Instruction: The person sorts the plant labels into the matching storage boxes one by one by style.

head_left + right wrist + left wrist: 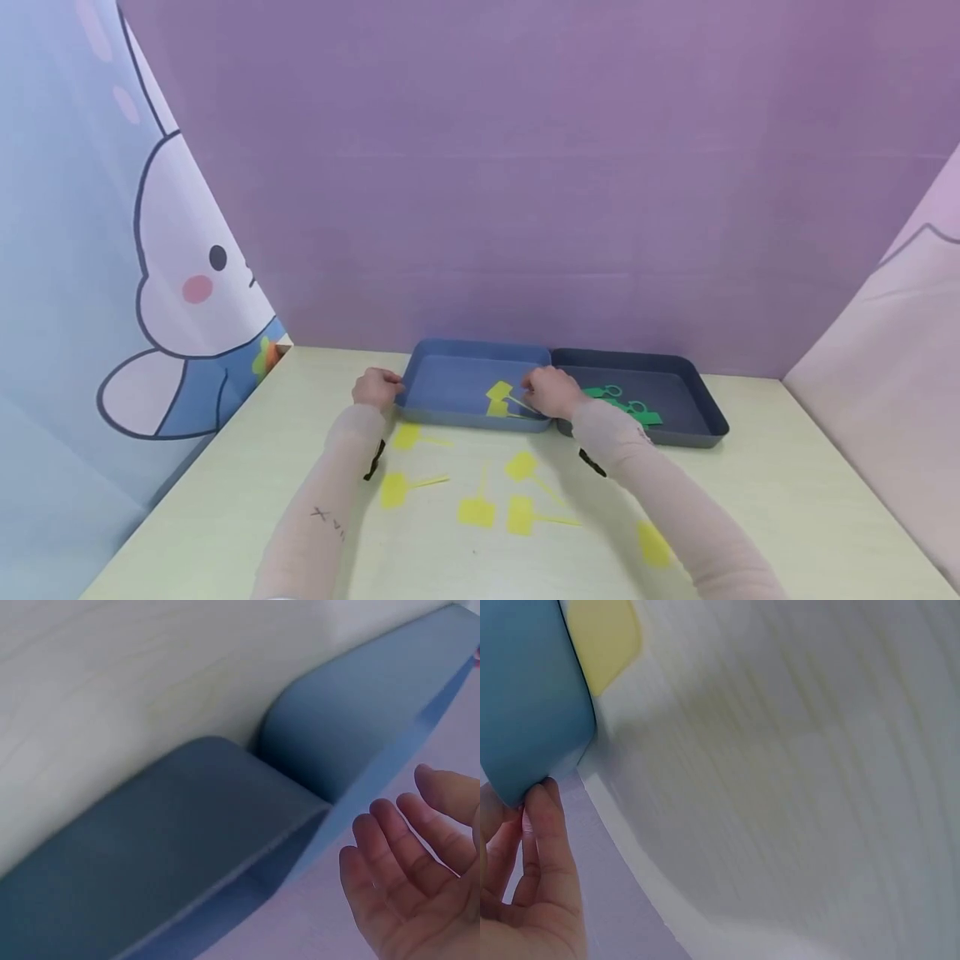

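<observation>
The rim of the blue tray is pinched at its left end by the left hand. Flat yellow pieces are laid inside, near the right end; more yellow cutouts are scattered on the table in front. Over that right end, the right hand is held with fingers loosely bent, thumb spread apart. Green pieces are contained in the adjoining dark tray

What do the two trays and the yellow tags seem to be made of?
The blue tray and dark gray tray look like matte molded plastic, judging by their smooth, rounded corners and even color, though coated metal is possible. The yellow tags seem to be thin plastic, flat with slim stems; card isn't ruled out.
</observation>
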### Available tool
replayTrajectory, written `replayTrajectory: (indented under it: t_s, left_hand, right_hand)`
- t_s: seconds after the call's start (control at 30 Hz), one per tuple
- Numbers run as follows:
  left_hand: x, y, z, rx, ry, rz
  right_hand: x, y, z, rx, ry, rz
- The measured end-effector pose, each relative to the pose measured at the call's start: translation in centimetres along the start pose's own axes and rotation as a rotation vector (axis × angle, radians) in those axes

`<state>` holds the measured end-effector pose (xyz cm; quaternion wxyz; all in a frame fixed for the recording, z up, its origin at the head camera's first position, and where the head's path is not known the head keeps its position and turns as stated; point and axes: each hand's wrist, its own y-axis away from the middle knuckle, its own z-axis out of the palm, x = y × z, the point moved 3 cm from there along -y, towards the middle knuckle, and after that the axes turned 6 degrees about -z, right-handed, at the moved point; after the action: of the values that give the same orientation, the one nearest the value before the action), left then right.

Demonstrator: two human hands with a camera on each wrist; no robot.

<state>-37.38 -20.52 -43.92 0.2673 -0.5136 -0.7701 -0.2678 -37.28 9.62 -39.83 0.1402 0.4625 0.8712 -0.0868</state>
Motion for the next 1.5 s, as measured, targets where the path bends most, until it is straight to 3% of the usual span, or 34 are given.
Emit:
replayTrajectory:
  t_s: [0.33,0.6,0.93,1.5]
  left_hand:
    - [0.0,0.2,-0.4,0.016,-0.020,0.014]
    - [0.0,-0.4,-0.3,-0.001,-0.018,0.019]
    - [-0.9,-1.5,-0.6,0.023,-0.051,0.029]
    - [-1.1,-1.3,-1.0,0.025,-0.059,0.034]
  right_hand:
    - [-0.5,2.7,-2.2,-0.046,0.019,-0.093]
    - [0.7,6.0,-3.4,-0.072,0.045,-0.138]
    - [2.4,10.1,-4.4,-0.042,0.072,-0.164]
    - [3.8,16.6,-3.5,-0.039,0.070,-0.159]
